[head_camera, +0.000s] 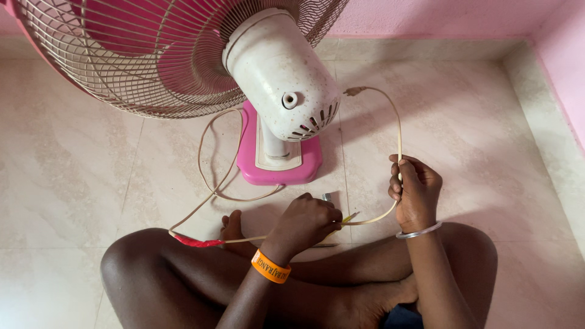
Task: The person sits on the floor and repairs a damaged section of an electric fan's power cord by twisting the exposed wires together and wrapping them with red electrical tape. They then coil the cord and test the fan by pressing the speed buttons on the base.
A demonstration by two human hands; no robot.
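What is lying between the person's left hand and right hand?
In the head view, a short stretch of the cream cord spans from the left hand to the right hand, passing over bare floor tile; nothing else lies there.

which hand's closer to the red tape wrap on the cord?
Left. The left hand grips the cord a short way right of the red tape wrap; the right hand holds it much farther right.

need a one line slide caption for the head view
Seated cross-legged on a tiled floor, the left hand and right hand hold the cream cord of a pink table fan.
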